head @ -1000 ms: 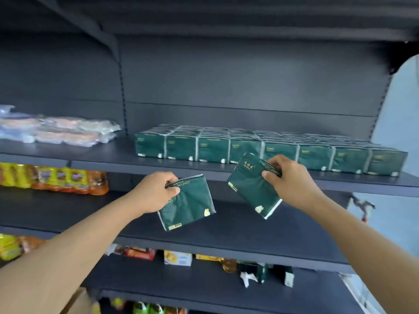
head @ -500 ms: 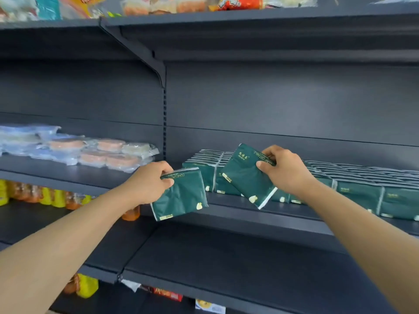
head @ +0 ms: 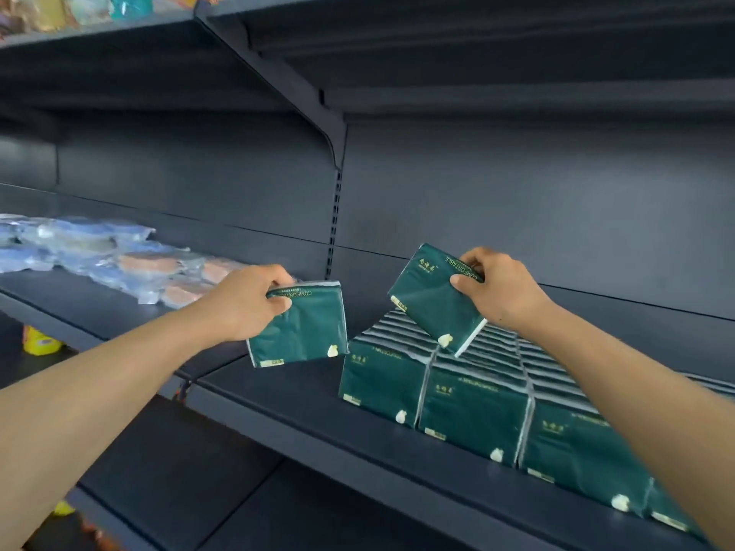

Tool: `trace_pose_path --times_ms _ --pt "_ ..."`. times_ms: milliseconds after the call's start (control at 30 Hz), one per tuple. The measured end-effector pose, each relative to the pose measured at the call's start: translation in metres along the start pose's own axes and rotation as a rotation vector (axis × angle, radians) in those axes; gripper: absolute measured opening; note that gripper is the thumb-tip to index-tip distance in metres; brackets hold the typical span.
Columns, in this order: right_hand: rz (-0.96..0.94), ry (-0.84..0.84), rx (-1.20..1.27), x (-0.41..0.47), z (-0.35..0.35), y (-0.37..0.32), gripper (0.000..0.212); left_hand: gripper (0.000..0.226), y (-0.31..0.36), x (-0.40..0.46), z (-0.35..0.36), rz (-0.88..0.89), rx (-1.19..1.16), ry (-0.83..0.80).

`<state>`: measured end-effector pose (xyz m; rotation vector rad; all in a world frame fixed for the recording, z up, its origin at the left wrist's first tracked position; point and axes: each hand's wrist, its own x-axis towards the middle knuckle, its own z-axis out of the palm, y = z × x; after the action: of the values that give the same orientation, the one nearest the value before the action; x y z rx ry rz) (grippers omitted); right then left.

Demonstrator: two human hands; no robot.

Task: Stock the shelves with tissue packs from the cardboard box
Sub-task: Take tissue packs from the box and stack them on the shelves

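My left hand (head: 242, 302) grips a dark green tissue pack (head: 302, 332) by its top edge, hanging just left of the stocked row. My right hand (head: 497, 290) pinches a second green tissue pack (head: 431, 302), tilted, over the leftmost stack. A row of matching green tissue packs (head: 469, 395) stands on the dark shelf (head: 302, 407) and runs off to the right. The cardboard box is out of sight.
Clear-wrapped blue and orange packets (head: 119, 258) lie on the same shelf level at the left. A shelf bracket (head: 302, 97) slants down from the upper shelf (head: 99, 31), which carries colourful goods. A yellow item (head: 39, 344) shows on a lower shelf at the left.
Both hands have risen with their packs to the level of the tissue shelf. The view has come closer and tilted up, so the stocked row now sits at the lower right.
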<state>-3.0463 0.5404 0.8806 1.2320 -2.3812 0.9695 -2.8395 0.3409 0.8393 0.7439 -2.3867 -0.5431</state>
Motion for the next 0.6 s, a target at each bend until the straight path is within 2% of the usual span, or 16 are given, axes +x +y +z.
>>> trace_pose_path --times_ms 233,433,600 --pt "-0.041 -0.001 0.025 0.072 0.041 -0.003 0.022 0.006 -0.023 0.055 0.007 -0.027 0.019 0.009" --pt "0.044 -0.001 0.083 0.132 0.094 -0.006 0.021 0.009 -0.048 0.108 0.022 0.0 -0.001 -0.04" --pt "0.137 -0.076 0.106 0.182 0.142 -0.002 0.026 0.009 -0.074 0.15 0.042 0.053 -0.021 -0.118"
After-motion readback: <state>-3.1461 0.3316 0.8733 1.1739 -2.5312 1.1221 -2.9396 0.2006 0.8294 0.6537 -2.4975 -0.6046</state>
